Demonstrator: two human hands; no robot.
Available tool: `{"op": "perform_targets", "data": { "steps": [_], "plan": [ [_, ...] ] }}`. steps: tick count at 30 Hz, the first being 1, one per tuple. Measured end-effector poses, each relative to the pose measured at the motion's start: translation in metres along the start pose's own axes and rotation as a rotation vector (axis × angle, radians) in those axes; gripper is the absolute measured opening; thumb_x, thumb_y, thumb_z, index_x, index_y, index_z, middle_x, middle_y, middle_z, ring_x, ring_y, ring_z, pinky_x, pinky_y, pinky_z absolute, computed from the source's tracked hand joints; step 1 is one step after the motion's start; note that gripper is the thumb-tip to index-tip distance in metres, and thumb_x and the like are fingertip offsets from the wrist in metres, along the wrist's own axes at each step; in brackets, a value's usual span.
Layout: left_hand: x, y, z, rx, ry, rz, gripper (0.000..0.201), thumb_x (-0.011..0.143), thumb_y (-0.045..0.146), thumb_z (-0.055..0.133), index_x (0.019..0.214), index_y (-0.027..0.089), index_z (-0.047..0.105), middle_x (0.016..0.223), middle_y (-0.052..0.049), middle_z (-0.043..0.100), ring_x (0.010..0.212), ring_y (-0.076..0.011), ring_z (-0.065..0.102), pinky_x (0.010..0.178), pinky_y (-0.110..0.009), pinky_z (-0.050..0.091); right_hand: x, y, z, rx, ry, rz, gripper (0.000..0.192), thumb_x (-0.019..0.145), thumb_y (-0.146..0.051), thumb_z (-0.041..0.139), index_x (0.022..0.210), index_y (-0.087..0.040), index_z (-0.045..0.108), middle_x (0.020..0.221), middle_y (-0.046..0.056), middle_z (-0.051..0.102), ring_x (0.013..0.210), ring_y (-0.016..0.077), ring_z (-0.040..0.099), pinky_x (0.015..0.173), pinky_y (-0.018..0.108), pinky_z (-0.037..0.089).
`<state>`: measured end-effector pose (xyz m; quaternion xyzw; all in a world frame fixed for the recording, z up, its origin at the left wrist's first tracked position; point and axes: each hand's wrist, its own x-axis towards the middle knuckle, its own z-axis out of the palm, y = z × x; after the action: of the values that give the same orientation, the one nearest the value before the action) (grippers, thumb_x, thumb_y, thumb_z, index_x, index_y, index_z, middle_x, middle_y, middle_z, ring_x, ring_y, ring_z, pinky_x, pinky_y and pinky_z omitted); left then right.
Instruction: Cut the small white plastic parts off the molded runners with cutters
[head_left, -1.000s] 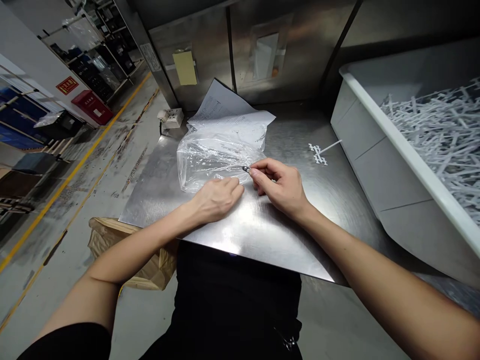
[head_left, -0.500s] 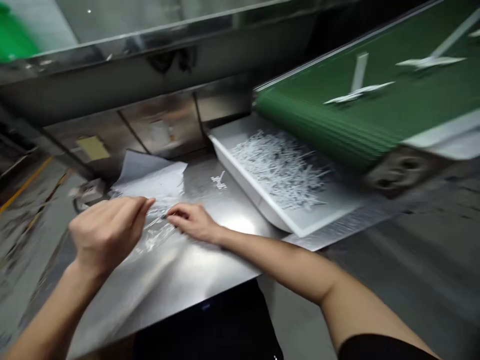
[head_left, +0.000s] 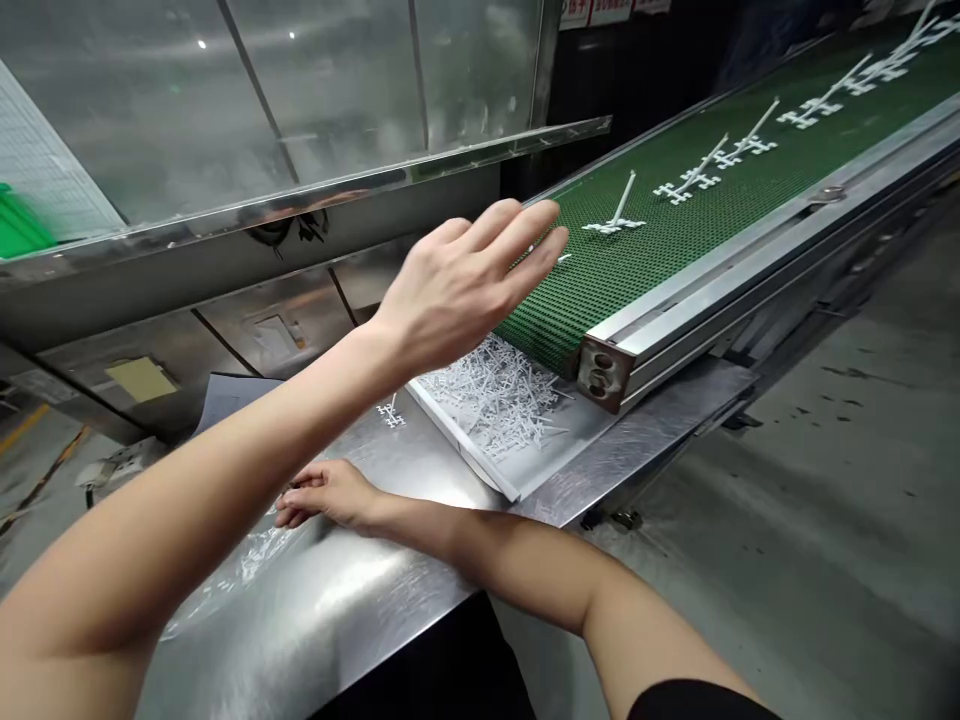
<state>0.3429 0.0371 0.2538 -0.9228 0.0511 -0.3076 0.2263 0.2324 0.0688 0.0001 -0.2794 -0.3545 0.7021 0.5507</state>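
Note:
My left hand (head_left: 469, 285) reaches across to the low end of the green conveyor belt (head_left: 577, 295), fingers stretched out and thumb hidden. Beside its fingertips a small white piece (head_left: 563, 258) shows, mostly covered by the hand. My right hand (head_left: 330, 495) rests low over the metal table (head_left: 390, 610), its fingers curled together; what they hold, if anything, is too small to make out. Clear plastic film (head_left: 255, 555) lies below that hand. Several white branched plastic mouldings with upright stems, one nearest at the front (head_left: 615, 222), lie along the belt.
Under the belt's end stands a white tray (head_left: 457, 440) with a heap of small white plastic parts (head_left: 502, 400). A branched white piece (head_left: 391, 415) lies on the table left of it. A metal ledge (head_left: 450, 165) runs behind. The belt's metal side rail (head_left: 750, 260) extends right.
My left hand has swung up and right from beside the right hand to the belt's end. The right hand stays low over the film. The view has turned toward the belt, showing more mouldings.

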Motion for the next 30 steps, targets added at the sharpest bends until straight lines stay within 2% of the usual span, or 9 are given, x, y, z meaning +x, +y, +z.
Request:
{"op": "perform_targets", "data": {
  "steps": [4, 8, 11, 14, 18, 19, 22, 26, 30],
  "plan": [
    [0.049, -0.011, 0.052, 0.012, -0.04, -0.011, 0.038, 0.11, 0.01, 0.047, 0.141, 0.018, 0.067, 0.14, -0.015, 0.065, 0.141, -0.0336, 0.064, 0.099, -0.043, 0.057, 0.0, -0.001, 0.003, 0.021, 0.017, 0.012, 0.048, 0.076, -0.041, 0.106, 0.098, -0.013, 0.074, 0.079, 0.004, 0.081, 0.07, 0.0192, 0.081, 0.079, 0.033, 0.065],
    [0.073, -0.02, 0.085, 0.021, -0.118, -0.026, 0.022, 0.111, 0.017, 0.054, 0.114, 0.012, 0.075, 0.118, -0.013, 0.068, 0.131, -0.0336, 0.066, 0.101, -0.045, 0.055, -0.004, -0.004, 0.005, 0.018, 0.025, 0.015, 0.046, 0.08, -0.041, 0.103, 0.103, -0.013, 0.074, 0.079, 0.005, 0.082, 0.073, 0.0209, 0.082, 0.08, 0.034, 0.065],
    [0.077, -0.026, 0.083, -0.007, -0.103, -0.088, 0.024, 0.111, 0.019, 0.056, 0.098, 0.012, 0.074, 0.105, -0.011, 0.069, 0.122, -0.0313, 0.07, 0.098, -0.043, 0.057, -0.008, -0.006, 0.006, 0.006, -0.003, 0.033, 0.05, 0.079, -0.045, 0.104, 0.103, -0.013, 0.073, 0.08, 0.005, 0.082, 0.071, 0.0201, 0.082, 0.077, 0.033, 0.065],
    [0.06, -0.031, 0.05, -0.002, -0.087, -0.152, 0.023, 0.107, 0.016, 0.059, 0.091, 0.013, 0.074, 0.097, -0.01, 0.072, 0.115, -0.0301, 0.075, 0.09, -0.039, 0.059, -0.013, -0.007, 0.008, -0.007, -0.039, 0.047, 0.054, 0.079, -0.049, 0.104, 0.101, -0.013, 0.071, 0.083, 0.005, 0.082, 0.072, 0.0191, 0.082, 0.075, 0.032, 0.065],
    [-0.011, -0.024, -0.019, 0.088, -0.168, -0.25, 0.035, 0.113, 0.016, 0.045, 0.097, 0.016, 0.076, 0.09, -0.005, 0.074, 0.105, -0.0248, 0.081, 0.082, -0.033, 0.06, -0.02, -0.008, 0.011, -0.027, -0.051, 0.038, 0.048, 0.084, -0.046, 0.1, 0.105, -0.015, 0.07, 0.089, 0.003, 0.082, 0.073, 0.0169, 0.081, 0.073, 0.029, 0.064],
    [-0.039, -0.019, -0.035, 0.103, -0.173, -0.288, 0.038, 0.115, 0.018, 0.041, 0.102, 0.017, 0.077, 0.088, -0.004, 0.074, 0.101, -0.0225, 0.082, 0.081, -0.031, 0.06, -0.021, -0.009, 0.012, -0.034, -0.053, 0.033, 0.045, 0.087, -0.044, 0.098, 0.108, -0.016, 0.07, 0.092, 0.003, 0.083, 0.074, 0.0164, 0.082, 0.073, 0.028, 0.064],
    [-0.138, -0.001, -0.068, 0.06, -0.054, -0.475, 0.023, 0.113, 0.028, 0.059, 0.105, 0.023, 0.08, 0.085, -0.002, 0.079, 0.08, -0.0199, 0.078, 0.073, -0.032, 0.061, -0.026, -0.011, 0.013, -0.071, -0.068, 0.029, 0.038, 0.09, -0.038, 0.093, 0.113, -0.017, 0.073, 0.098, 0.004, 0.084, 0.077, 0.0167, 0.082, 0.071, 0.027, 0.063],
    [-0.271, 0.038, -0.083, -0.081, 0.004, -0.73, 0.015, 0.11, 0.027, 0.068, 0.104, 0.023, 0.08, 0.096, -0.002, 0.086, 0.085, -0.0195, 0.082, 0.079, -0.031, 0.065, -0.032, -0.007, 0.011, -0.135, -0.071, 0.032, 0.037, 0.089, -0.039, 0.093, 0.115, -0.018, 0.076, 0.092, 0.002, 0.083, 0.077, 0.017, 0.081, 0.071, 0.027, 0.062],
    [-0.357, 0.084, -0.08, -0.186, 0.015, -1.019, 0.012, 0.11, 0.022, 0.072, 0.104, 0.02, 0.081, 0.105, -0.006, 0.087, 0.094, -0.0197, 0.083, 0.083, -0.03, 0.065, -0.038, 0.001, 0.007, -0.192, -0.024, 0.012, 0.047, 0.089, -0.045, 0.094, 0.123, -0.02, 0.072, 0.09, 0.001, 0.081, 0.075, 0.0163, 0.078, 0.071, 0.029, 0.062]
  ]
}}
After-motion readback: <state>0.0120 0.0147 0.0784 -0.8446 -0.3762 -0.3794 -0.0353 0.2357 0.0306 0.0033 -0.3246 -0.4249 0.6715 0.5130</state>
